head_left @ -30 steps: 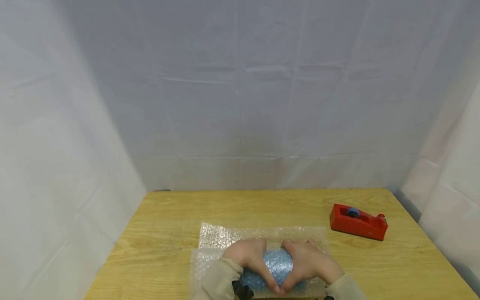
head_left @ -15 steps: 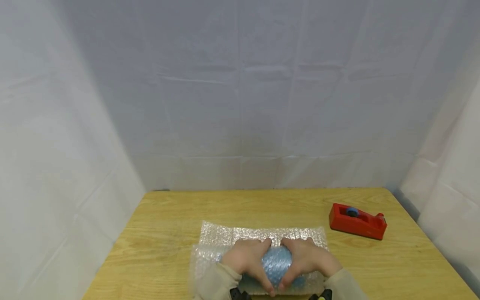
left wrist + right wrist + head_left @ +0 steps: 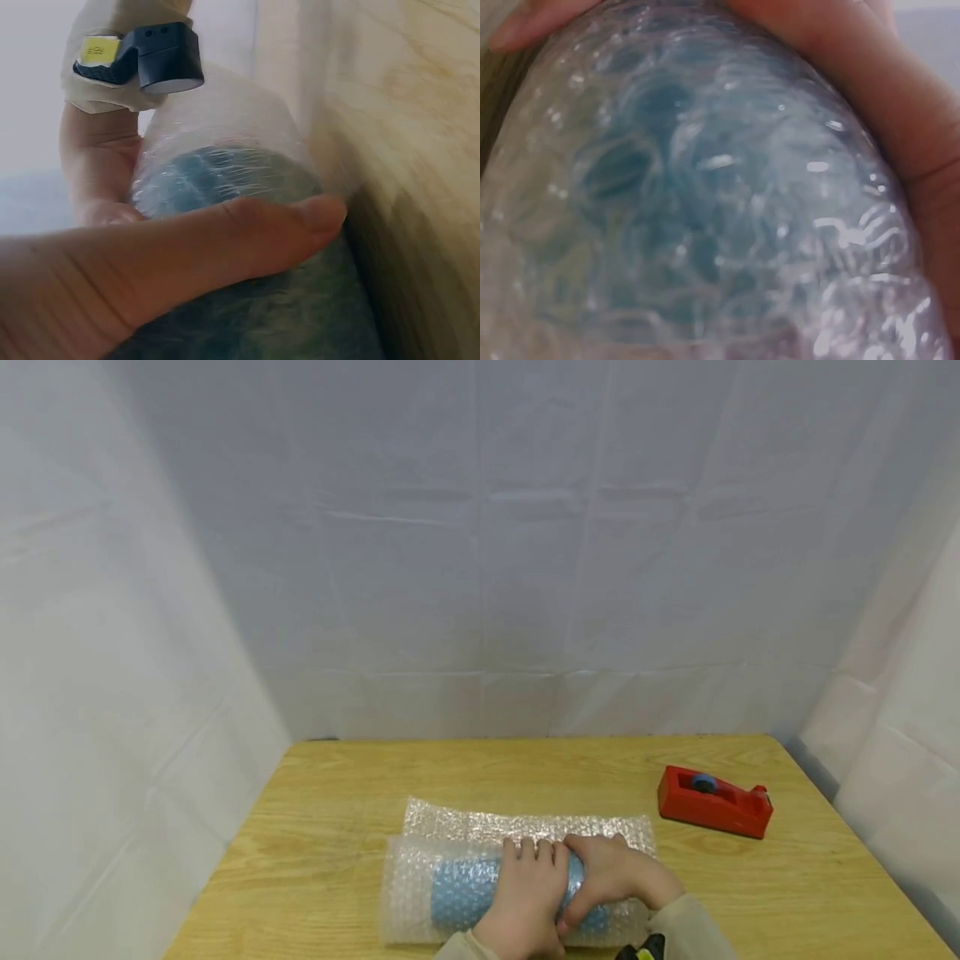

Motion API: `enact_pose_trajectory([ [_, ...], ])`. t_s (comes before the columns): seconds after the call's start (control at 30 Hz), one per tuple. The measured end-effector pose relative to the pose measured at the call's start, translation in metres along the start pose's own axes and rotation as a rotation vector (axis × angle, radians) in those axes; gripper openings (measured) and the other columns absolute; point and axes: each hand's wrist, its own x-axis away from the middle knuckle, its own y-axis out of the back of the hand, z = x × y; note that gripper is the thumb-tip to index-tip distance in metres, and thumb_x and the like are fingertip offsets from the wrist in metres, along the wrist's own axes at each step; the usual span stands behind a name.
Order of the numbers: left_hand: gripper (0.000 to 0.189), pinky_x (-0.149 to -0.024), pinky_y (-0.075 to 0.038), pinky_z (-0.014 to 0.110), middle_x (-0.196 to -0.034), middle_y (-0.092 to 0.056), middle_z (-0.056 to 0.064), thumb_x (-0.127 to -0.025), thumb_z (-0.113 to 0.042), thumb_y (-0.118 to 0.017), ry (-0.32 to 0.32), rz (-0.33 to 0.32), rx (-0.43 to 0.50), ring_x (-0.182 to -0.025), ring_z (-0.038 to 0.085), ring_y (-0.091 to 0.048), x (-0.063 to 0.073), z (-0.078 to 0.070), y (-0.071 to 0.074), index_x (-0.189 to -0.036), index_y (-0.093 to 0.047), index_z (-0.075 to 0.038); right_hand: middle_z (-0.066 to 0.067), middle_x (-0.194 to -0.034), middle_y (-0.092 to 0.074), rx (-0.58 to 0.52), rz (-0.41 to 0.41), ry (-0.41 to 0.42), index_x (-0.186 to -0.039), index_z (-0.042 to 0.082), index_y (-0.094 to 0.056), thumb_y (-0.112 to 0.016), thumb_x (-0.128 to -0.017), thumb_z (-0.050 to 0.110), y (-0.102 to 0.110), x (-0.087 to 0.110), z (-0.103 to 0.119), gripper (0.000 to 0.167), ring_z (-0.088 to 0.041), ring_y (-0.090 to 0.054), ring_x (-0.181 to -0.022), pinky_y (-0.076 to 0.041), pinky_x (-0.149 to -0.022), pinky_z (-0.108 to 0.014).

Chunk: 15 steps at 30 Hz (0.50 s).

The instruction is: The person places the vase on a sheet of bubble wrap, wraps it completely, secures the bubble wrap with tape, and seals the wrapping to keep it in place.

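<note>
A blue cylinder (image 3: 459, 892) lies sideways on the table, rolled in clear bubble wrap (image 3: 416, 893). My left hand (image 3: 527, 893) lies across its middle with fingers bent over the far side, and in the left wrist view the left thumb (image 3: 225, 244) crosses the near side. Right beside it, my right hand (image 3: 613, 875) grips the right part of the roll, thumb toward me and fingers at the far side. Wrapped bubbles over blue fill the right wrist view, with skin along the top and right edges. The hands hide the cylinder's middle.
A flat strip of bubble wrap (image 3: 525, 827) extends behind the roll. A red tape dispenser (image 3: 715, 803) with a blue-centred roll stands at the back right of the wooden table (image 3: 330, 827). White sheeting (image 3: 480, 568) surrounds the table at the back and sides.
My left hand has shifted right and turned so its fingers point away from me, uncovering the cylinder's left part. The right hand keeps nearly the same place.
</note>
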Motion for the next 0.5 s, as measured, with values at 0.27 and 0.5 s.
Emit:
enact_pose_trajectory([
  [0.27, 0.093, -0.076, -0.044, 0.037, -0.095, -0.06, 0.005, -0.041, -0.059, -0.086, 0.014, -0.094, -0.017, -0.087, 0.023, -0.058, 0.0008, -0.0011, -0.0046, -0.115, -0.052, -0.013, 0.012, -0.105, -0.063, -0.014, -0.007, 0.025, -0.12, 0.018, -0.062, -0.089, -0.059, 0.053, -0.0005, -0.0009, 0.0003, 0.076, -0.016, -0.06, -0.09, -0.039, -0.086, -0.06],
  [0.5, 0.097, -0.076, -0.046, 0.037, -0.096, -0.061, 0.008, -0.041, -0.063, -0.088, 0.076, -0.04, -0.034, -0.087, 0.025, -0.059, -0.0001, -0.0083, 0.0016, -0.116, -0.049, -0.015, 0.008, -0.117, -0.064, 0.008, -0.042, 0.037, -0.128, 0.016, -0.059, -0.09, -0.057, 0.053, -0.0005, 0.0053, 0.0014, 0.086, -0.018, -0.06, -0.1, -0.037, -0.09, -0.064],
])
